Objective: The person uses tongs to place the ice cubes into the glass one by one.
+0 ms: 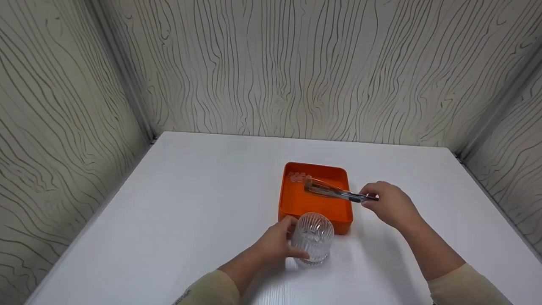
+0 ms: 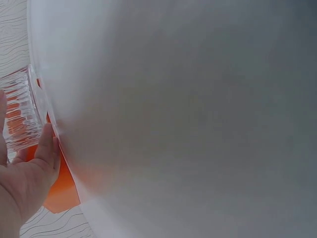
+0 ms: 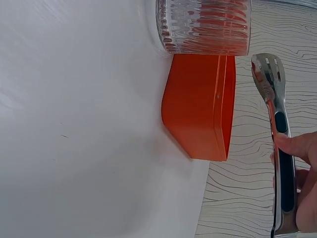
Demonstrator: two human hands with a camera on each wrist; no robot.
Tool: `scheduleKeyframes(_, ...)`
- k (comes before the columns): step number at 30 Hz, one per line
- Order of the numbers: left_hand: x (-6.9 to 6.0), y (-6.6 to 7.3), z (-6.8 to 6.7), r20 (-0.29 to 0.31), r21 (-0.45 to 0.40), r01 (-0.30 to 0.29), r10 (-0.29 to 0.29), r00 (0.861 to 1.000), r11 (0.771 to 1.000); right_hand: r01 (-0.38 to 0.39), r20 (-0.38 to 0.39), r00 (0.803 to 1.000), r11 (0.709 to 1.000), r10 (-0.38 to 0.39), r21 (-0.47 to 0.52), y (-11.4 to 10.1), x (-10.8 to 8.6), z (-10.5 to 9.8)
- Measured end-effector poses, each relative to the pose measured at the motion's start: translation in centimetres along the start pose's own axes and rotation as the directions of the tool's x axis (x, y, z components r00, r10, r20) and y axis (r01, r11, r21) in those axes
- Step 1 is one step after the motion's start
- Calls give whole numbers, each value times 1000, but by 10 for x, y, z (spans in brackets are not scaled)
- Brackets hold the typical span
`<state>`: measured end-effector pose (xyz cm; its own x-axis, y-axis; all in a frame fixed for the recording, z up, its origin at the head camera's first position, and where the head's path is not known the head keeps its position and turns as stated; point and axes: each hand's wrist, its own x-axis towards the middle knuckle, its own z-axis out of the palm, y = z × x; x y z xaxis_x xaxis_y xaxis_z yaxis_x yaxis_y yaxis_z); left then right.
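Note:
My left hand (image 1: 275, 242) holds a clear ribbed glass (image 1: 315, 243) from its left side, thumb in front and fingers behind. The glass stands upright on the table at the tray's near side; clear contents show low inside, too blurred to identify. With my right hand (image 1: 391, 204) I grip metal tongs (image 1: 329, 191) by their dark-padded handle (image 3: 286, 181). The slotted heads (image 3: 272, 74) hover above the orange tray (image 1: 296, 202), pointing left; I cannot tell whether anything is between them. Small clear cubes (image 1: 298, 176) lie in the tray's far left corner.
A white table (image 1: 203, 190) spreads around the tray and glass. Panels (image 1: 271, 72) with a wood-grain pattern rise at its back, and more stand to the left and right. The tray's raised walls (image 3: 193, 104) lie between glass and cubes.

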<state>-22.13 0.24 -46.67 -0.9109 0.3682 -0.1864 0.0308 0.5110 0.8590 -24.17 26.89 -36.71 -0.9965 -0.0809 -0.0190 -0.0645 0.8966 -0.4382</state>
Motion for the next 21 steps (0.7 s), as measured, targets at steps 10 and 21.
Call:
scheduleKeyframes(10,1,-1,1,-7,12,-14,14,1000,1000,43,-28,999,999,-42,16,8,-23,-14)
scheduleKeyframes(21,-1,-1,2,-8,2,-6,6,1000,1000,38,-10,999,999,-38,13,13,-33,-16)
